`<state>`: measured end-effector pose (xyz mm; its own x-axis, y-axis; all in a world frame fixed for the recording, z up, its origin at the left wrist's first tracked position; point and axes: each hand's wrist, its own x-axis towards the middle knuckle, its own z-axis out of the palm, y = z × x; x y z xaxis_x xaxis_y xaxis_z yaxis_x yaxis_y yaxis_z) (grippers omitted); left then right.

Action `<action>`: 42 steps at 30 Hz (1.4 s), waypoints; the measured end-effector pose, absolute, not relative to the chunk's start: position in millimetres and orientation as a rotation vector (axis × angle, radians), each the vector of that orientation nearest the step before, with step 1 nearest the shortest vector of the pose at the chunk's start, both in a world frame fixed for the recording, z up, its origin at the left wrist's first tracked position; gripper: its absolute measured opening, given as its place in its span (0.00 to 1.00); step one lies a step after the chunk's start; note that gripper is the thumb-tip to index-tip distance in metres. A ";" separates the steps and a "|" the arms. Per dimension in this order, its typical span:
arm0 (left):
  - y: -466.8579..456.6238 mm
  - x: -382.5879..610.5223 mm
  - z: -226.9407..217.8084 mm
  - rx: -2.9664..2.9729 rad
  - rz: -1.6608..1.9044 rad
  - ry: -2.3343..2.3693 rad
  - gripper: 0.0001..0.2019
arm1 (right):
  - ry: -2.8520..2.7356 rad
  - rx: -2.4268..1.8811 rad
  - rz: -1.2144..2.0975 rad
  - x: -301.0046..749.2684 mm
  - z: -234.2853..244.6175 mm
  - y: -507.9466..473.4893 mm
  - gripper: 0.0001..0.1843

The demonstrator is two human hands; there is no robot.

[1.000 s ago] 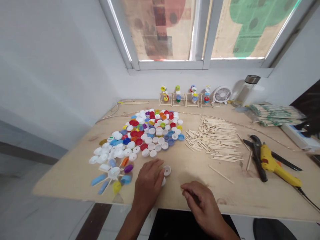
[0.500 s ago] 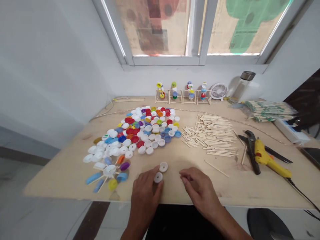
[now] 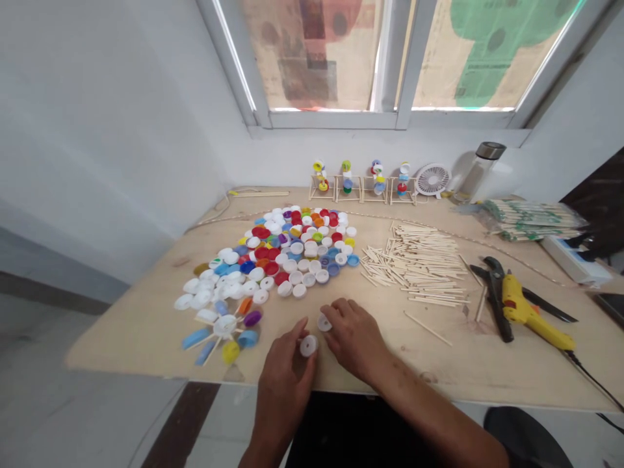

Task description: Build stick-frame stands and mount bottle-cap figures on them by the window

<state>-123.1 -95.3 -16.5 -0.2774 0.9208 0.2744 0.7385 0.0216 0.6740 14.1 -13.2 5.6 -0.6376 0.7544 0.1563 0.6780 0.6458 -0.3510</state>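
Note:
Near the front of the table, my left hand (image 3: pixel 285 374) curls its thumb and index finger around a white bottle cap (image 3: pixel 308 346) that has a small hole in its middle. A second white cap, also holed (image 3: pixel 324 322), sits just beyond it, with the fingertips of my right hand (image 3: pixel 355 339) closed on its right side. To the left lies a wheel of sticks around a white cap hub (image 3: pixel 225 325), with coloured caps on the stick ends. Behind my hands spreads a pile of mixed bottle caps (image 3: pixel 297 276).
Cut wooden sticks (image 3: pixel 429 266) lie in a heap on the right, a single stick (image 3: pixel 428 327) before them. Further right are black-handled cutters (image 3: pixel 494 299) and a yellow glue gun (image 3: pixel 536 318). Small framed cap wheels (image 3: pixel 348 185), a fan (image 3: pixel 433 180) and a bottle (image 3: pixel 480 172) line the back.
My right hand has moved left and reached the farther white cap. My left index finger has come away from that cap, while the hand stays at the nearer one. The view has shifted slightly.

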 end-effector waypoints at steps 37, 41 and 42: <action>-107.6 -103.3 -17.4 2.036 1.350 1.930 0.16 | -1.762 -1.077 1.127 68.5 -2.1 -51.0 0.21; -107.3 -91.1 -10.9 2.003 1.386 1.831 0.15 | -1.577 -0.983 1.444 65.4 4.1 -57.3 0.17; -106.8 -89.1 -8.8 1.972 1.379 1.808 0.15 | -1.534 -0.967 1.502 65.4 4.6 -58.0 0.16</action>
